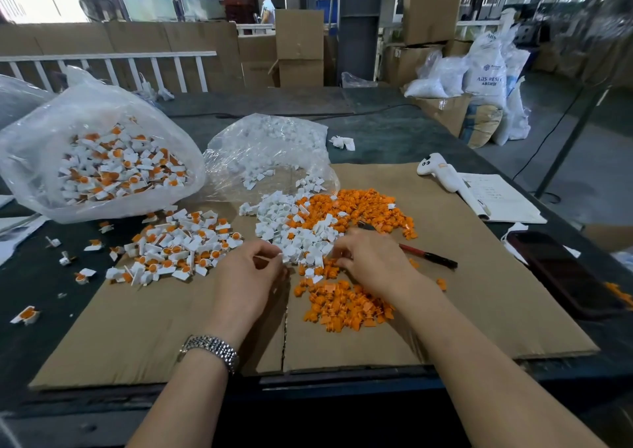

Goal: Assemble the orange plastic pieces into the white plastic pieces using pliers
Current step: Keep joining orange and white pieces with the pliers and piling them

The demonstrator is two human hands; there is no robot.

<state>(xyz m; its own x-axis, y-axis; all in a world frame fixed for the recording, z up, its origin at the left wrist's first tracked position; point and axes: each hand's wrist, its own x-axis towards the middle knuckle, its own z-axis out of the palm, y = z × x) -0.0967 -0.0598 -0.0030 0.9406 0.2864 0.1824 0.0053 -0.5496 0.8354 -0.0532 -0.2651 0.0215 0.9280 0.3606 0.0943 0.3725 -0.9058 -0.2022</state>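
Cardboard-covered bench [462, 310]. Picking parts: left hand [251, 271] pinching a white piece [281, 258], right hand [368, 262] fingers curled into orange pieces [342, 305]. Next, probably: seating with idle pliers [428, 257].

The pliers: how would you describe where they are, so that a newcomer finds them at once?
Start at the brown cardboard sheet on the table and find the loose orange pieces on it. The pliers lie just beyond the right hand, partly hidden by it. They are the only long, thin thing there, with red and black handles.
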